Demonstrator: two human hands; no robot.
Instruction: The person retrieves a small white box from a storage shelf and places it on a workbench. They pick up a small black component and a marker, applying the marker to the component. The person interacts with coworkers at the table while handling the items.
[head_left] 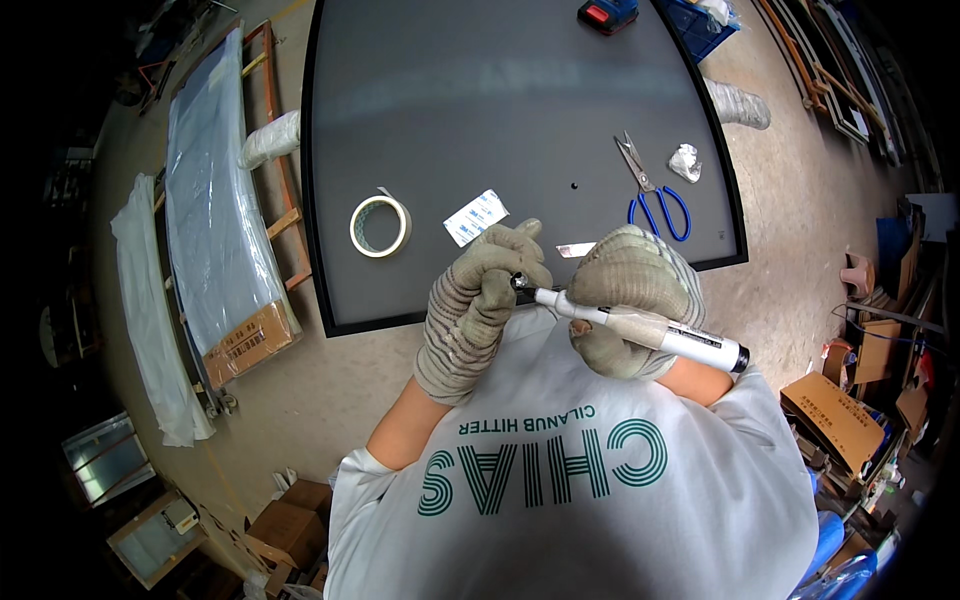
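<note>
Gloved in grey-white knit, my left hand [468, 308] pinches a small dark, shiny piece [519, 281] between thumb and fingers. A white marker pen [700, 346] with black ends is gripped in my right hand [645, 285], also gloved. Its narrow tip points left at the small piece; whether they touch I cannot tell. Both hands are over the near edge of a dark grey panel [440, 120] with a black frame. Just beyond my left hand lies a white packet with blue print [476, 218]. Close to my right hand is a small pale strip [575, 250].
On the panel lie a tape roll [404, 228], blue-handled scissors [649, 187], crumpled white paper [685, 163], a tiny black bit [574, 186] and a red-blue tool part [607, 14]. Wrapped panels [215, 200] lean at left. Cardboard [832, 420] clutters the right.
</note>
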